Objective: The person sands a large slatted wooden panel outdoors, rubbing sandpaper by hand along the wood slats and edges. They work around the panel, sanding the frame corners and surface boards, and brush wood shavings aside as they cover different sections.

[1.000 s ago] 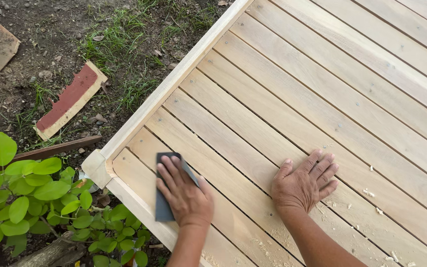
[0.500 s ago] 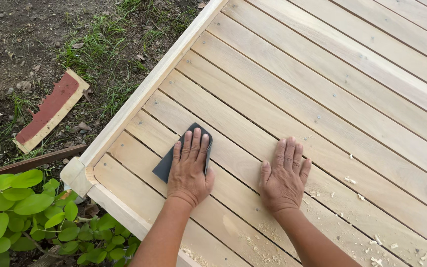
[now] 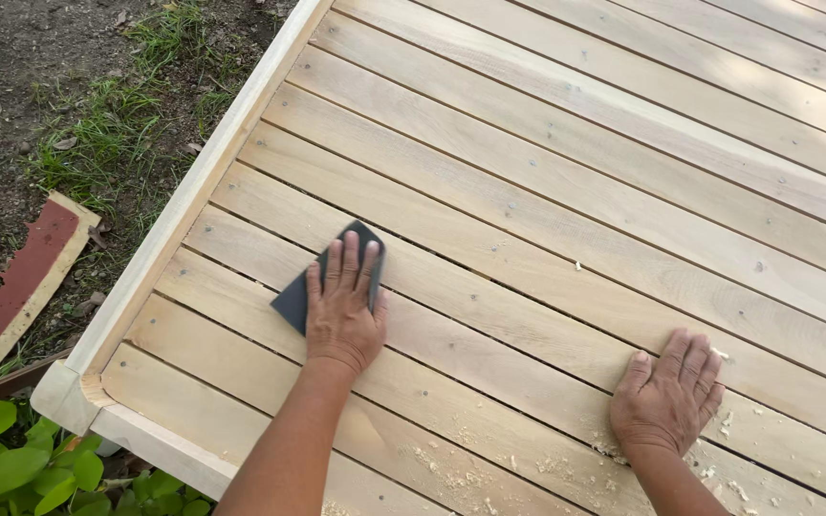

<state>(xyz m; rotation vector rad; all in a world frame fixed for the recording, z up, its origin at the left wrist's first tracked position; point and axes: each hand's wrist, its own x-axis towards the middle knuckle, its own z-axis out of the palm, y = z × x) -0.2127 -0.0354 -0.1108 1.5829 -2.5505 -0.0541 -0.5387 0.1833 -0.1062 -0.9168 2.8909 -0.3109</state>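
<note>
1. Head view, work surface: a slatted panel [image 3: 566, 182] of pale, unfinished wooden boards fills most of the frame. Its raised border rail [image 3: 193, 205] runs along the left edge to the near-left corner.
2. Left hand [image 3: 341, 311]: laid flat, palm down, fingers together and extended, pressing on a dark grey sanding sheet [image 3: 300, 294]. It grips nothing; the sheet is pinned beneath the palm and fingers.
3. Sanding sheet: lies on the boards in the near-left part of the panel, close to the left rail but not touching it. Its corners show beyond the fingertips and at the left of the hand.
4. Right hand [image 3: 669, 394]: spread flat on a board towards the near-right part of the panel, fingers slightly apart, holding nothing. It sits well apart from the left hand.
5. Debris: pale wood shavings [image 3: 451, 463] lie scattered on the near boards, between the two forearms and around the right wrist.
6. Surroundings: off the left edge, bare soil with grass [image 3: 97, 153], a red-faced offcut of board [image 3: 21, 282] on the ground, and green leaves [image 3: 11, 459] by the near-left corner.
</note>
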